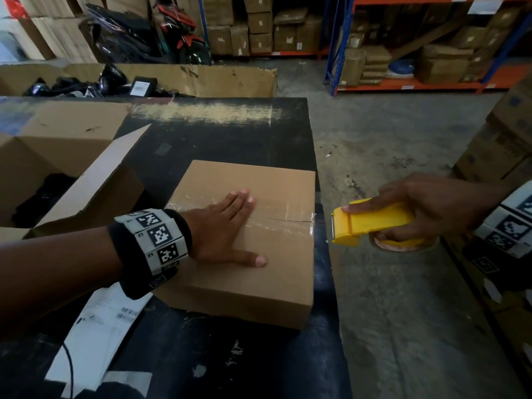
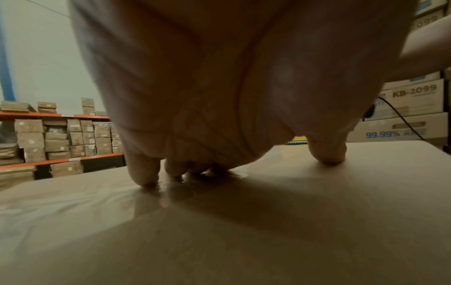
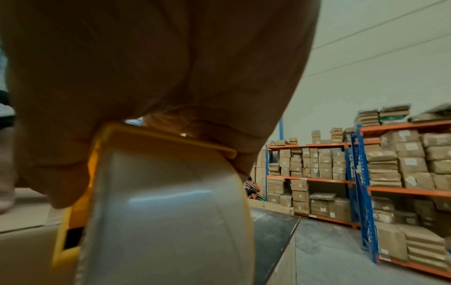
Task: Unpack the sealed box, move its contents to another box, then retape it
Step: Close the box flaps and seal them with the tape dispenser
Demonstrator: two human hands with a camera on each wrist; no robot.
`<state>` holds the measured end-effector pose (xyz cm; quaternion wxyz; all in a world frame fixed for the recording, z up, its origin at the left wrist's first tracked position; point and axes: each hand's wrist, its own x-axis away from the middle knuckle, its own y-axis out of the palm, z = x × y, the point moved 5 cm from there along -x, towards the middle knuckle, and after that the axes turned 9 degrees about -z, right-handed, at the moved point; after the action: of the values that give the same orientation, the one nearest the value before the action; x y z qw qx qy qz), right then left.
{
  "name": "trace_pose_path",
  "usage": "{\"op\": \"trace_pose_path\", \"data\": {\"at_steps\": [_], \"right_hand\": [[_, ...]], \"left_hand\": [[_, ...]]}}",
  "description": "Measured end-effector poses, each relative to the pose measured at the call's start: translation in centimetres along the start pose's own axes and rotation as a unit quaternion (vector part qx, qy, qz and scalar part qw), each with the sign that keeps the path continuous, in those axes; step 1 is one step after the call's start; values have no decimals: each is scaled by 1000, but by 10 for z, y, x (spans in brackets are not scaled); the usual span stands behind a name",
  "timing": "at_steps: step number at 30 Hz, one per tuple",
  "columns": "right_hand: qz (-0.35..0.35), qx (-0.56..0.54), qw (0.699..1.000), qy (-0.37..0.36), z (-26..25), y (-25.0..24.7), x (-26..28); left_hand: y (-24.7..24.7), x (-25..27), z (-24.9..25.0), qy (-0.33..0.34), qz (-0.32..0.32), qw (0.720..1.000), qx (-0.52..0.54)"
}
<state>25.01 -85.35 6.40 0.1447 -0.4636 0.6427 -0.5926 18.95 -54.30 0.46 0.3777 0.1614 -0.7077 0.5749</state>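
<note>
You were at the retaping step. Your left hand lay flat, fingers straight, pressing the closed cardboard box on the dark worktop, near its right edge. Glossy clear tape already ran across the seam, wrinkled at the right end. Your right hand gripped the yellow plastic tape dispenser, fingers curled round it, just off the box's right side and apart from it. I'd judge the next move called for smoothing the strip down, or another pass. The open box sat to the left.
</note>
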Motion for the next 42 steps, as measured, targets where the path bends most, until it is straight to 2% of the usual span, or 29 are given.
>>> {"op": "trace_pose_path", "data": {"at_steps": [8, 12, 14, 17, 19, 23, 25, 27, 30, 33, 36, 39, 40, 42], "right_hand": [[-48, -53, 997, 27, 17, 15, -27], [-124, -14, 987, 106, 38, 38, -28], [-124, -45, 983, 131, 54, 51, -18], [-41, -128, 981, 140, 65, 51, -9], [41, -184, 973, 134, 64, 47, -5], [247, -299, 917, 95, 37, 31, 2], [320, -321, 888, 78, 23, 28, -3], [367, -334, 867, 48, 11, 25, -13], [409, -335, 849, 13, -2, 15, -31], [419, -325, 848, -10, -15, 3, -51], [406, -330, 852, -20, -19, -2, -69], [403, -345, 847, -21, -19, -3, -77], [404, -352, 844, -22, -18, -3, -79], [406, -360, 840, -21, -17, -3, -80]], "left_hand": [[-1, -2, 0, 6, -1, 1000, -7], [-1, -1, -1, 6, 0, 1000, -3], [-3, -1, -1, 4, -1, 1000, -5], [-11, 4, 3, -2, 17, 1000, -18], [-27, 8, 12, 24, 71, 997, -22], [-55, 11, 60, 191, 197, 961, -42], [-58, 7, 84, 254, 211, 941, -74], [-57, 0, 99, 272, 196, 935, -116], [-54, -6, 109, 264, 186, 931, -173], [-56, -4, 112, 265, 182, 930, -178], [-53, 5, 110, 284, 160, 939, -112], [-34, 26, 94, 311, 199, 929, -37], [-25, 33, 85, 307, 212, 927, -21], [-2, 41, 63, 260, 199, 945, -11]]}}
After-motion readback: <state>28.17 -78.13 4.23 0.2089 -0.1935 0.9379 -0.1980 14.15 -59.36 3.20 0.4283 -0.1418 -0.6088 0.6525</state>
